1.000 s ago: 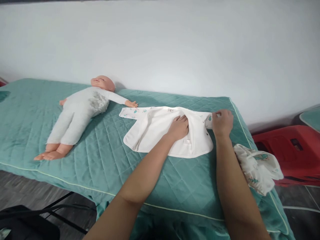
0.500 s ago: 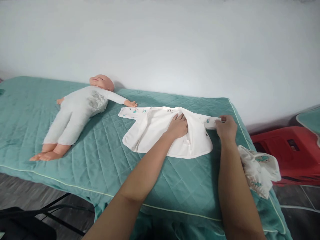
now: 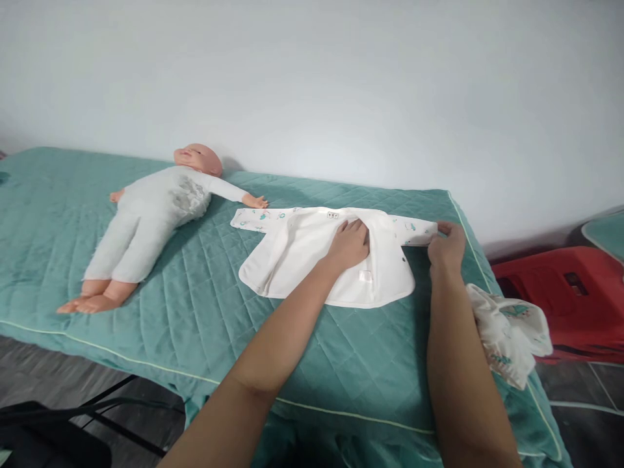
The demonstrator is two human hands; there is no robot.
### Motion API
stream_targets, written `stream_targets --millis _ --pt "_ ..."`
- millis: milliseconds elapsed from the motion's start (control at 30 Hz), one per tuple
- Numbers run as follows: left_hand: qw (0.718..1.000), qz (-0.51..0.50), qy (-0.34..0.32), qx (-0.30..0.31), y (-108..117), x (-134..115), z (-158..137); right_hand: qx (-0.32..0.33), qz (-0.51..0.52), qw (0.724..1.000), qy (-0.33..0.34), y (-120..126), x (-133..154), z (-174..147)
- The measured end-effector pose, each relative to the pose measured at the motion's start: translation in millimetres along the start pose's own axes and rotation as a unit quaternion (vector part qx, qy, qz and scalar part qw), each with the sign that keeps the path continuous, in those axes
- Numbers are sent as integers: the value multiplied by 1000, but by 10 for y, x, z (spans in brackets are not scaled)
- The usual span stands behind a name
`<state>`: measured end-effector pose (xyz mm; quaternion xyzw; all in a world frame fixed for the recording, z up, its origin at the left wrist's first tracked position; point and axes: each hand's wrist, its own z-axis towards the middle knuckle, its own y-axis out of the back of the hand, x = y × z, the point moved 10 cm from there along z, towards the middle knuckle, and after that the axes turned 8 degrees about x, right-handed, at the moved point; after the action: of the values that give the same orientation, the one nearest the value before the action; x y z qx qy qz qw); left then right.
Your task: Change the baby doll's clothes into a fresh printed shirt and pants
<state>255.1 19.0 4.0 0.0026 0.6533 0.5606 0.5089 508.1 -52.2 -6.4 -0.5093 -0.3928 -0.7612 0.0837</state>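
Note:
A white baby jacket point(image 3: 302, 260) with printed sleeves lies spread out, its front opened and its pale lining showing. On the inside of its back rests my left hand point(image 3: 350, 244), palm down with the fingers somewhat bent, beside the edge of the right front panel. My right hand point(image 3: 447, 244) pinches the cuff of the right sleeve point(image 3: 412, 231), which is stretched straight out to the side. To the left a baby doll point(image 3: 151, 201) in a white cloth body lies on its back, one hand close to the jacket's left sleeve.
Beneath everything is a green quilted cover point(image 3: 195, 312) with pale piping. A crumpled white printed garment point(image 3: 507, 331) lies at the right edge, near my right forearm. Beyond that edge stands a red plastic object point(image 3: 560, 299). A pale wall point(image 3: 312, 91) runs along the back.
My right hand has shifted slightly right, and the right sleeve is now pulled out longer and flatter. The fingers of my left hand are a little more bent. The doll has stayed still.

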Motion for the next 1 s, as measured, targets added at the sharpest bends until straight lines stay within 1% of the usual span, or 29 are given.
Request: stream_targets --millis 133,233,300,367,433,500,567,633,700,733,800,867,933,1000 --pt "1000 20 -4 -1 3 -17 -7 10 -36 999 -5 -6 55 -33" --pt "1000 24 -8 -4 13 -24 -19 -8 -82 996 19 16 172 -68" --pt "1000 10 -10 -8 20 -22 -28 -25 -103 993 55 13 309 -127" --pt "1000 2 -10 -8 13 -23 -40 -29 -100 989 104 -26 502 -239" --pt "1000 8 -16 -3 -11 -47 -66 -20 -86 983 163 -92 758 -426" --pt "999 23 -28 2 -27 -92 -130 2 -72 972 224 -185 1050 -695" --pt "998 48 -36 9 -14 -127 -249 50 -55 957 280 -333 1326 -1024" --pt "995 90 -27 21 37 -104 -419 124 -36 936 328 -553 1546 -1375" --pt "989 144 11 31 146 14 -614 193 -20 912 361 -797 1686 -1681" --pt "984 171 40 32 225 104 -709 216 -15 905 366 -918 1723 -1787" --pt "971 214 102 28 402 298 -877 243 -20 902 355 -1166 1754 -1893" --pt "959 238 148 30 535 443 -998 259 -48 909 323 -1433 1749 -1897" --pt "951 249 179 35 607 518 -1102 270 -82 914 293 -1673 1745 -1862" --pt "948 255 188 34 643 498 -1240 269 -112 914 283 -1840 1764 -1826"
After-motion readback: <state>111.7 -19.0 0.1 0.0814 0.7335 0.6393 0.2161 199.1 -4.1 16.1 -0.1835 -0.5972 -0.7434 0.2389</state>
